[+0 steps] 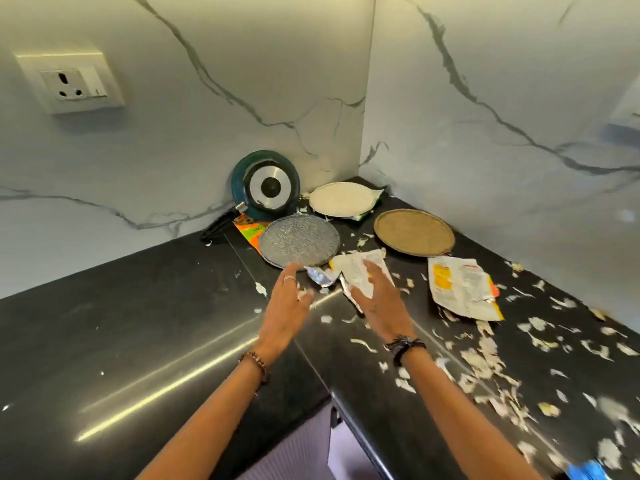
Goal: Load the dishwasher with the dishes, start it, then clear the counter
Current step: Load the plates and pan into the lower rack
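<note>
black stone counter [138, 341], corner run, littered with pale vegetable scraps [485, 362] — thickest to the right of the silver round plate [298, 241], which serves as landmark here. that plate lay flat near the corner, its left edge overlapping an orange packet [250, 231]. just behind and left of it a teal pan [266, 183] stood on edge against the marble wall [173, 133], base outward, handle trailing down to the counter; propped so, i judged, to save space. behind and right of the plate, a white disc-shaped dish [339, 199] rested on a green wrapper. to the right, apart from it, a brass-coloured plate [414, 232] lay flat.

left hand [289, 299] reached in with fingers straight and spread, holding nothing, fingertips just at the silver plate's near rim. right hand [375, 289], fingers also loosely extended, rested on a crumpled white wrapper [356, 268] just right of the plate's near edge; not plainly gripping it. a torn yellow-printed packet [462, 287] lay further right.

dishwasher not in view. dishes were not yet collected — judgement: the plate seemed the next pickup, wrappers cleared alongside.
</note>
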